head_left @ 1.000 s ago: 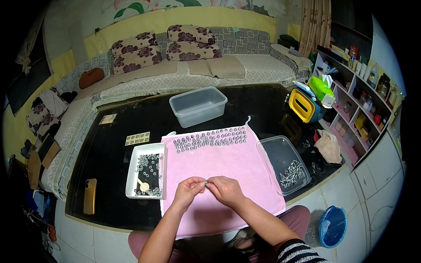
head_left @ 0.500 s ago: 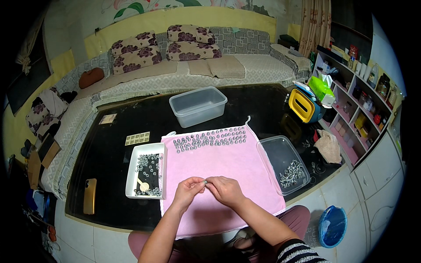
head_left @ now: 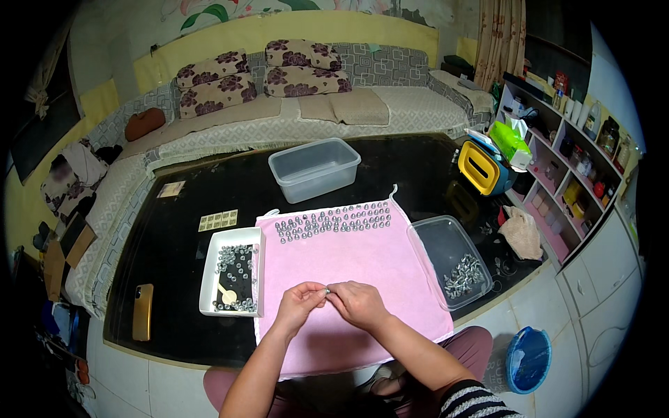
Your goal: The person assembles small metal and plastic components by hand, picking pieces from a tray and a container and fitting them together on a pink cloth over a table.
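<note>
Above the pink cloth (head_left: 355, 261), my left hand (head_left: 298, 304) and my right hand (head_left: 357, 303) meet fingertip to fingertip. Both pinch a small silvery metal part (head_left: 327, 291), mostly hidden by the fingers. Several rows of small silvery metal pieces (head_left: 334, 221) stand along the cloth's far edge. Left of the cloth is a white tray (head_left: 208, 279) holding loose shiny nut-like pieces (head_left: 237, 259) and a cream-coloured scoop (head_left: 228, 295). On the right, a clear shallow plastic lid or tray (head_left: 442, 244) contains a heap of bolt-like metal pieces (head_left: 465, 277).
A clear plastic bin (head_left: 313, 172) stands on the black table (head_left: 174, 251) beyond the cloth. A gold phone (head_left: 143, 311) lies at left. Toward the right are a yellow and blue box (head_left: 481, 168) and a beige cloth (head_left: 521, 233). A blue bucket (head_left: 529, 360) stands on the floor.
</note>
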Demonstrator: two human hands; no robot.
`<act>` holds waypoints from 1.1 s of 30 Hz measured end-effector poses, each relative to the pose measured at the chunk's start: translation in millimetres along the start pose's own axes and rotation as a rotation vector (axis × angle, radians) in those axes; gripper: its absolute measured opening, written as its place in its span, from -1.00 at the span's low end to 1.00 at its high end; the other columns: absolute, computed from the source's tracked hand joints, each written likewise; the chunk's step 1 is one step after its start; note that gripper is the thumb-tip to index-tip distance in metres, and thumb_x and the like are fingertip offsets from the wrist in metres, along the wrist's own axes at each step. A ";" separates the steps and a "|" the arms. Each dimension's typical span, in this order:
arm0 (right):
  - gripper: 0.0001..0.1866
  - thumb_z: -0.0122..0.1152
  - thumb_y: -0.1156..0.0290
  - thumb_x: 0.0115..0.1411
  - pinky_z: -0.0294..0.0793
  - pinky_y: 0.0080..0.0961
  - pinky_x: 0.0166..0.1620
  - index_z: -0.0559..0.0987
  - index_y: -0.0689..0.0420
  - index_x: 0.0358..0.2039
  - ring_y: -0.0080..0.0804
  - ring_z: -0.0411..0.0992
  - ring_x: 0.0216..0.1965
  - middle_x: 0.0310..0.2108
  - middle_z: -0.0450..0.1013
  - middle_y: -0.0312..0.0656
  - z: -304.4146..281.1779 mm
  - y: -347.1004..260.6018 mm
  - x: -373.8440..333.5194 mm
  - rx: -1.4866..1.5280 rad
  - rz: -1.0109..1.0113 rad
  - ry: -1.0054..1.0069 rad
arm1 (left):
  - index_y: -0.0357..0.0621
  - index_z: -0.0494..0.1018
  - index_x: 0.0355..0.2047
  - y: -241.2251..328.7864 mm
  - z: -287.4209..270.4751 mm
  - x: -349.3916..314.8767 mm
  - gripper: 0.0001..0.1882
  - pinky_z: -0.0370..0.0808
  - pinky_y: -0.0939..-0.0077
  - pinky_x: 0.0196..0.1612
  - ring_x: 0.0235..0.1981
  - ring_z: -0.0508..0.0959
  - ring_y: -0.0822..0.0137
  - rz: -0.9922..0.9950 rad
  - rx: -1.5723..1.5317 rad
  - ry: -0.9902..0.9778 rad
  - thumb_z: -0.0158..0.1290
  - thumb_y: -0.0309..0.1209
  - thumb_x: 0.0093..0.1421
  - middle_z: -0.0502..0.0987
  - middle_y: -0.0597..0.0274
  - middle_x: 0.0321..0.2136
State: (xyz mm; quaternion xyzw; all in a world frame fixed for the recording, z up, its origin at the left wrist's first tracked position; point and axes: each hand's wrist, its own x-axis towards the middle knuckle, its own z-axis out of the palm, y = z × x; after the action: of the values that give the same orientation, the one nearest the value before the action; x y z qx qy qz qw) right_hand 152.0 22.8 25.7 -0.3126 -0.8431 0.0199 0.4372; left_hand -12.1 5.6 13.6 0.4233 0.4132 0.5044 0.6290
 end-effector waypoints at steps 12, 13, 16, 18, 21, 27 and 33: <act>-0.89 0.07 0.38 0.05 0.38 -0.43 -0.51 0.42 0.14 -0.49 -0.29 0.40 -0.56 -0.62 0.40 -0.20 1.5 0.5 -4.5 -0.003 0.045 -0.048 | -0.27 0.42 -0.33 -1.1 -1.0 1.2 -0.84 0.40 0.69 -0.34 -0.47 0.44 0.53 0.003 0.018 0.005 0.03 -0.46 0.09 0.48 0.28 -0.49; -0.89 0.06 0.38 0.06 0.38 -0.41 -0.50 0.42 0.14 -0.49 -0.28 0.40 -0.55 -0.61 0.40 -0.19 1.9 -0.3 -4.5 0.028 0.075 -0.051 | -0.27 0.42 -0.33 -1.3 -1.3 1.4 -0.84 0.40 0.69 -0.34 -0.48 0.44 0.53 0.002 0.021 0.009 0.03 -0.46 0.09 0.48 0.28 -0.49; -0.87 0.03 0.36 0.08 0.38 -0.36 -0.49 0.42 0.15 -0.48 -0.21 0.40 -0.54 -0.59 0.41 -0.16 -4.7 -9.6 1.4 0.162 0.242 -0.059 | -0.26 0.43 -0.33 -1.3 -1.0 1.5 -0.85 0.40 0.69 -0.34 -0.48 0.44 0.53 -0.003 0.006 0.012 0.03 -0.46 0.09 0.48 0.28 -0.49; -0.87 0.02 0.35 0.09 0.38 -0.34 -0.48 0.42 0.15 -0.46 -0.18 0.40 -0.53 -0.58 0.41 -0.14 -4.4 -9.7 1.9 0.203 0.287 -0.084 | -0.26 0.43 -0.33 -0.5 -0.4 1.0 -0.85 0.40 0.69 -0.34 -0.48 0.44 0.53 0.000 0.013 0.016 0.03 -0.45 0.09 0.48 0.28 -0.49; -0.86 0.00 0.35 0.10 0.38 -0.33 -0.46 0.43 0.15 -0.42 -0.16 0.41 -0.51 -0.57 0.41 -0.11 1.2 0.0 -6.1 0.180 0.267 -0.150 | -0.25 0.43 -0.33 -0.4 1.3 1.7 -0.85 0.40 0.69 -0.34 -0.49 0.44 0.53 0.001 0.030 0.025 0.03 -0.45 0.09 0.48 0.28 -0.49; -0.85 0.03 0.38 0.11 0.41 -0.47 -0.43 0.44 0.17 -0.35 -0.31 0.45 -0.50 -0.53 0.45 -0.13 0.3 -0.8 -5.0 0.402 0.450 -0.145 | -0.26 0.43 -0.34 0.3 2.2 1.0 -0.85 0.41 0.70 -0.35 -0.49 0.44 0.53 0.005 0.016 0.046 0.03 -0.46 0.09 0.48 0.29 -0.50; -0.81 0.08 0.43 0.09 0.42 -0.62 -0.39 0.44 0.22 -0.29 -0.55 0.42 -0.50 -0.53 0.46 -0.21 3.0 -2.3 -5.4 0.736 0.625 -0.111 | -0.28 0.42 -0.33 -3.5 6.3 0.7 -0.86 0.42 0.70 -0.33 -0.46 0.45 0.54 0.023 0.079 0.051 0.03 -0.52 0.08 0.48 0.28 -0.51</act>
State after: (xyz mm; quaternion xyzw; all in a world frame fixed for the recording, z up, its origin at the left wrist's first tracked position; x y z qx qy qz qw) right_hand 150.8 18.7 20.6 -0.3738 -0.6681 0.4636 0.4461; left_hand -5.0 5.1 12.0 0.4395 0.4440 0.5055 0.5951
